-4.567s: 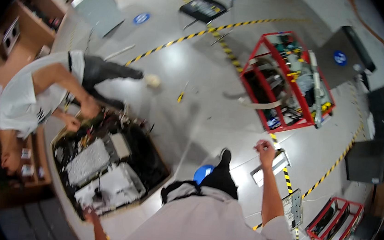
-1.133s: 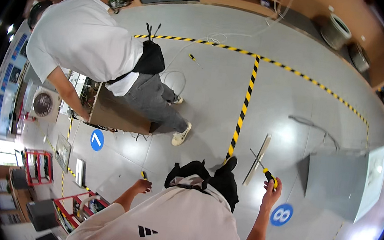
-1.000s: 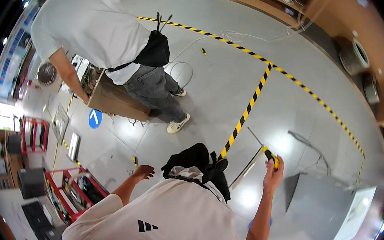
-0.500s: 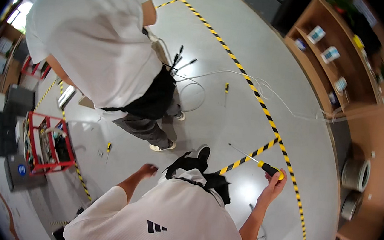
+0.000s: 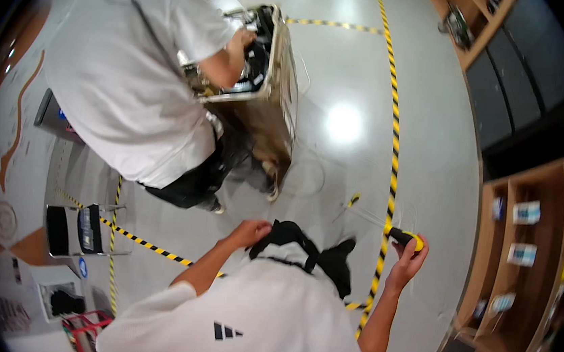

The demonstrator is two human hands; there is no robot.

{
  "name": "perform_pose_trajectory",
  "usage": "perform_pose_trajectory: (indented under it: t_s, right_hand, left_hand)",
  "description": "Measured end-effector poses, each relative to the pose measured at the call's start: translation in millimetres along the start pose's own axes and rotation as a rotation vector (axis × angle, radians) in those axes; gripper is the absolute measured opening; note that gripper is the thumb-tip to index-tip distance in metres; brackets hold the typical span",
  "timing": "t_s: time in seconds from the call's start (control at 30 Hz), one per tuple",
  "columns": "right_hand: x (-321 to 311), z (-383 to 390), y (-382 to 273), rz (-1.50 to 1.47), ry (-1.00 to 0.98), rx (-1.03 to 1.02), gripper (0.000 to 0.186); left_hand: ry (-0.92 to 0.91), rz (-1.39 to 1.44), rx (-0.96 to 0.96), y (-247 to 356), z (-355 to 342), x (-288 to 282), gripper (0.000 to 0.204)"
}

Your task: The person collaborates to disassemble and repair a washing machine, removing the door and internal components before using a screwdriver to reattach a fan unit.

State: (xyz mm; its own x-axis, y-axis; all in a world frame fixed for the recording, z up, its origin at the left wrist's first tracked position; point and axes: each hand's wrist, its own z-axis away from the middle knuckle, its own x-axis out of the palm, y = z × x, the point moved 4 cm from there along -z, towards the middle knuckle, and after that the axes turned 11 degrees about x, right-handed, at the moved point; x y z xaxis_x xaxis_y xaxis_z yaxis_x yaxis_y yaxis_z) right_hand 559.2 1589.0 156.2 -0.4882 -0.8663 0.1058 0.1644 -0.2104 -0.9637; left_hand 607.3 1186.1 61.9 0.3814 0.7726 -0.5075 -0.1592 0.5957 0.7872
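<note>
In my right hand is a screwdriver with a black and yellow handle, held out to the right at the handle's end. Its thin shaft points left and is smeared by motion. My left hand hangs in front of my body near the dark cloth at my waist; its fingers are curled together and nothing shows in them. A second yellow and black screwdriver lies on the floor ahead, left of the held one.
Ahead on the left, a co-worker in a white shirt reaches into an open-topped appliance cabinet. Striped tape runs along the floor. Wooden shelves stand at the right, a folding chair and red-framed rack at the left.
The view has swung left, bringing the co-worker's open appliance into sight. The co-worker's hand is now inside it. My left hand has come closer to my waist; my right still holds the screwdriver.
</note>
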Motion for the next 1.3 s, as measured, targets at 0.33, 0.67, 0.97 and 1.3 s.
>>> perform_pose_trajectory:
  t_s: [0.33, 0.67, 0.97, 1.3]
  right_hand:
    - [186, -160, -121, 0.139, -0.636, -0.214, 0.035]
    - [390, -200, -152, 0.363, -0.995, -0.504, 0.038]
    - [521, -230, -158, 0.325, -1.306, -0.544, 0.041]
    - [647, -320, -137, 0.318, -1.595, -0.693, 0.059]
  left_hand:
    - [0.501, 0.269, 0.133, 142, -94, -30, 0.028]
    - [0.785, 0.247, 0.514, 193, -261, -182, 0.061]
    - [1.044, 0.173, 0.465, 166, -323, -285, 0.027]
    - [1.251, 0.020, 0.236, 140, -419, -337, 0.031]
